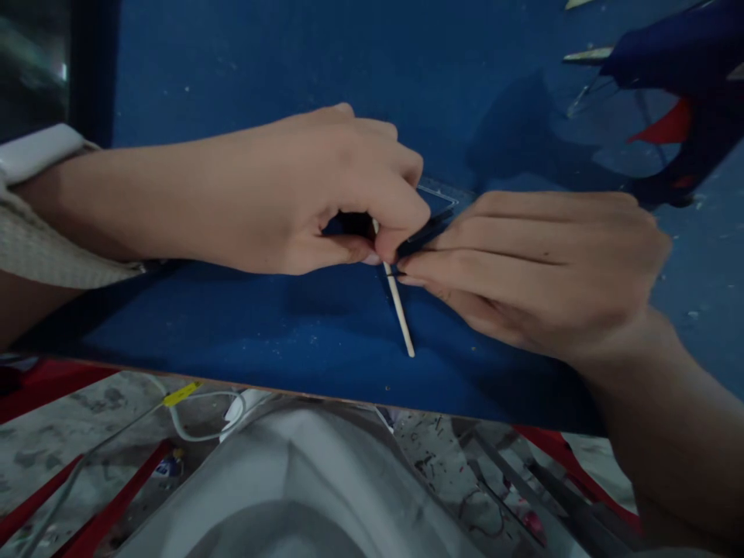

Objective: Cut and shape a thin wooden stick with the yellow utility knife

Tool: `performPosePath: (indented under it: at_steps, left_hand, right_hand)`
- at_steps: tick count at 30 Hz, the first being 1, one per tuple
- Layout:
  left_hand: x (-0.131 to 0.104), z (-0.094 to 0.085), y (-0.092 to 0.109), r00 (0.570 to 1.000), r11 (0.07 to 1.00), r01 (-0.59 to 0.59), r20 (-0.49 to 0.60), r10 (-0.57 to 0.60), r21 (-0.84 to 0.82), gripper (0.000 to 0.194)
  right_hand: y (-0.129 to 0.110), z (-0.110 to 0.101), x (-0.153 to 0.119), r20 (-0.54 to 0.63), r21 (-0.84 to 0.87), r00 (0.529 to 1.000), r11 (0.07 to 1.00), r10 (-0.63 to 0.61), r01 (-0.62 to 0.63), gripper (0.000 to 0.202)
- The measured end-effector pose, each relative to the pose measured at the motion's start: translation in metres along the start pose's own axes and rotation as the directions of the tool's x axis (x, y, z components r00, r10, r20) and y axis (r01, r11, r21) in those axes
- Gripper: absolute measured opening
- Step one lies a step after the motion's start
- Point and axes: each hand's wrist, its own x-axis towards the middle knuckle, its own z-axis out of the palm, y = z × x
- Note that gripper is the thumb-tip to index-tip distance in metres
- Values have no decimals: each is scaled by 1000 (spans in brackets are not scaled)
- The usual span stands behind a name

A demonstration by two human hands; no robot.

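Thumb and forefinger of my left hand pinch a thin pale wooden stick near the middle of the blue tabletop. Its lower end points toward me, while the upper part is mostly hidden by my fingers. My right hand is closed, its fingertips pressed together right beside the stick. A thin dark line crosses the stick at those fingertips; what they hold is too small to make out. Behind the fingers, partly covered, lies a flat clear piece with a pale-edged corner.
A blue glue gun with a red trigger stands at the upper right, nozzle pointing left. The blue table ends at a front edge just before my lap. Below are red metal legs, a cable with a yellow tag and a littered floor.
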Motion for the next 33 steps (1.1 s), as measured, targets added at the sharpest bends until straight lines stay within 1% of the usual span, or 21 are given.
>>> performPosePath:
  at_steps: [2,4,7,11,12,14,17,19,21,24,27,30,33]
  left_hand:
    - [0,-1,0,1000,1000,-14,3,14,2,46]
    - [0,-1,0,1000,1000,-17,2,17,15,48]
    - [-3,-1,0,1000,1000,-17,-8,17,12,48]
    - [-6,-1,-1,1000,999,17,-6,-17,28,41]
    - [-6,-1,-2,1000,999,20,-5,-19,29,41]
    - [-6,-2,-3,1000,1000,16,-1,-16,23,44]
    - [-6,-3,-5,1000,1000,16,8,-16,20,54]
    - [-5,-3,-5,999,999,31,12,-31,28,61]
    - [-4,-3,-4,999,999,45,20,-46,29,64]
    - [-3,-3,-2,998,998,55,30,-55,18,59]
    - [-1,-3,-1,997,998,67,41,-66,-8,54]
    - [0,-3,-1,997,998,61,39,-60,-19,50]
    - [-1,-2,-3,999,999,44,32,-43,-12,45]
  right_hand:
    - [5,-2,-5,-41,-57,996,995,-84,82,16]
    - [8,-6,-9,-29,-72,993,991,-117,115,15]
    - [9,-7,-12,10,-59,992,991,-122,123,18]
    - [7,-1,-12,-71,-53,993,994,-96,93,11]
    - [7,-1,-12,-73,-52,993,995,-90,86,10]
    - [6,-4,-13,-31,-59,995,994,-91,89,8]
    - [7,-15,-16,23,-82,998,995,-61,63,18]
    - [8,-21,-16,19,-62,999,997,-39,40,27]
    - [10,-22,-16,3,-26,999,998,-50,50,30]
    - [11,-18,-14,-8,-5,999,999,-53,53,23]
    - [10,-15,-13,6,-2,999,999,-40,40,18]
    - [10,-14,-13,21,3,999,999,-42,42,16]
    - [11,-14,-14,9,9,998,998,-61,61,13]
